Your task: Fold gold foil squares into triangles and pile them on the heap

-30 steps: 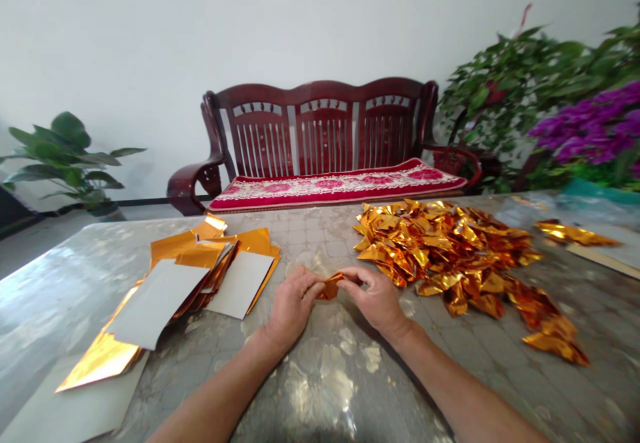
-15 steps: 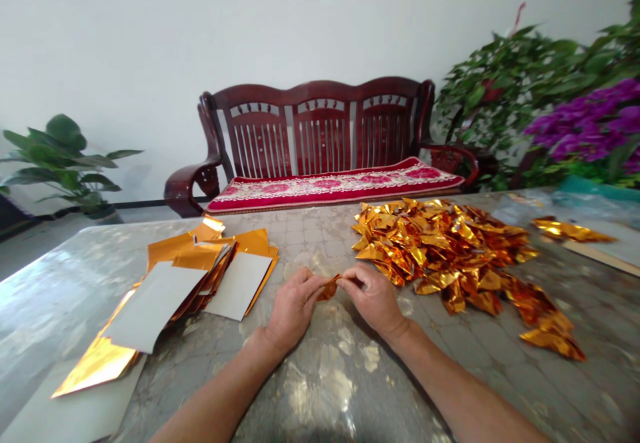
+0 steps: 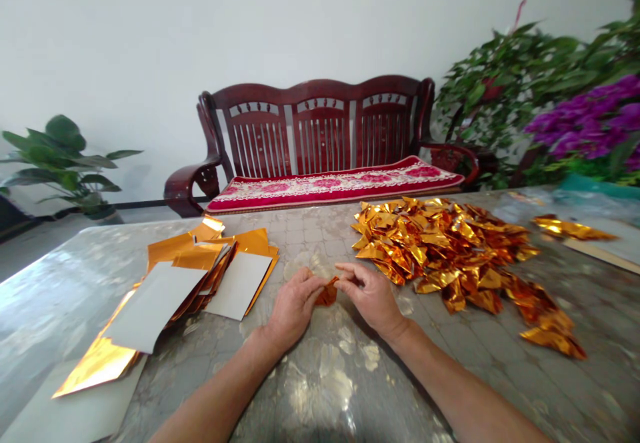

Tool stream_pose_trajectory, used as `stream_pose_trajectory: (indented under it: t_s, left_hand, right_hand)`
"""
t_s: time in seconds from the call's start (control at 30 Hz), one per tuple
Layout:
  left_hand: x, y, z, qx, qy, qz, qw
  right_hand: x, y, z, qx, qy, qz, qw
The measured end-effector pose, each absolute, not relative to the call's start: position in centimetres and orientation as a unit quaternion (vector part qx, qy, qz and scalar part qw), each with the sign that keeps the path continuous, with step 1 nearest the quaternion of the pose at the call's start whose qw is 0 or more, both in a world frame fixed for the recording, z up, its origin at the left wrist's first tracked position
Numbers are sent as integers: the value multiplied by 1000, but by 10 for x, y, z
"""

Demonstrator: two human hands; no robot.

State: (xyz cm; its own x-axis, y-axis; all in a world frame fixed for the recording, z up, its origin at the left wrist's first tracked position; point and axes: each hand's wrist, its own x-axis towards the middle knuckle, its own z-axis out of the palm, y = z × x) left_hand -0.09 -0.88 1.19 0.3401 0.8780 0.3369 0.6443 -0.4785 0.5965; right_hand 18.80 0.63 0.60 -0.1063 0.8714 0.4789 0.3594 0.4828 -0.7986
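Note:
Between my hands, low over the middle of the table, is a small folded piece of gold foil paper (image 3: 327,293). My left hand (image 3: 295,303) pinches its left side between thumb and fingers. At its upper right edge, my right hand (image 3: 371,296) grips it by the thumb, with the index finger lifted off above. Left of my hands lies a loose stack of gold foil sheets (image 3: 185,256) with some grey backs upward. On the right is a heap of folded gold foil pieces (image 3: 430,236), and its tail runs toward the front right.
The table (image 3: 230,383) has a patterned, glossy cover. At the right edge lie clear plastic wrapping (image 3: 580,206) and a pale board (image 3: 610,246). Behind stands a dark red wooden bench (image 3: 320,136) with a red cushion. Plants flank it on both sides.
My right index finger has lifted away from the foil piece. The piece has turned a little and shows more of its face. My left hand has hardly moved.

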Motion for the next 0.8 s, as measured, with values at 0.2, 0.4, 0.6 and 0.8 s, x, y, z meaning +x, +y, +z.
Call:
stream_pose_trajectory:
  t_s: [0.2, 0.4, 0.6, 0.8]
  left_hand:
    - [-1, -8, 13, 803, 474, 305, 194]
    - [-2, -9, 17, 818, 477, 275, 166]
    - [1, -11, 14, 806, 486, 298, 160]
    - [8, -11, 11, 768, 472, 379, 211]
  right_hand:
    - [189, 5, 11, -408, -732, 231, 494]
    - [192, 4, 11, -409, -761, 197, 463]
    - [191, 1, 15, -434, -757, 168, 458]
    - [191, 1, 17, -439, -725, 254, 465]
